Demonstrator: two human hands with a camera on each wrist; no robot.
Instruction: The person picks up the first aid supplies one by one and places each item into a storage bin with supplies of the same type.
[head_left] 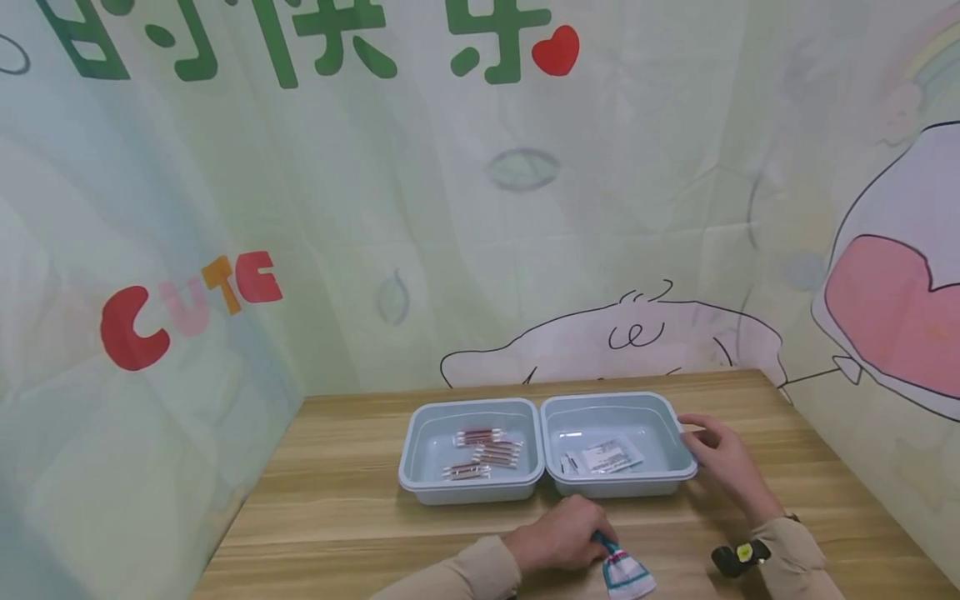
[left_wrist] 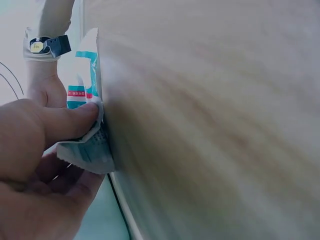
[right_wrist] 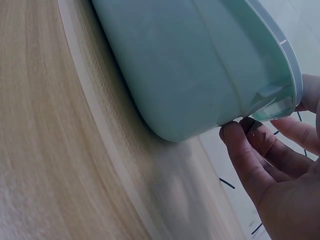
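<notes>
My left hand [head_left: 566, 533] pinches a small white sachet [head_left: 627, 575] with teal and red print, low over the table in front of the trays. In the left wrist view the thumb presses on the crumpled sachet [left_wrist: 87, 135], with fingers behind it. My right hand [head_left: 723, 458] is at the right end of the right pale blue tray [head_left: 622, 481]. In the right wrist view its fingers [right_wrist: 245, 155] curl against the tray's outer wall [right_wrist: 175, 65], just under the rim. White printed packets [head_left: 607, 456] lie flat in that tray.
Touching it on the left is a second pale blue tray [head_left: 480, 493], with several clear packets of brown swabs [head_left: 495, 454] inside. Both stand on a wood-grain table [head_left: 337, 517]. A printed cloth backdrop [head_left: 375, 208] hangs behind and at the sides.
</notes>
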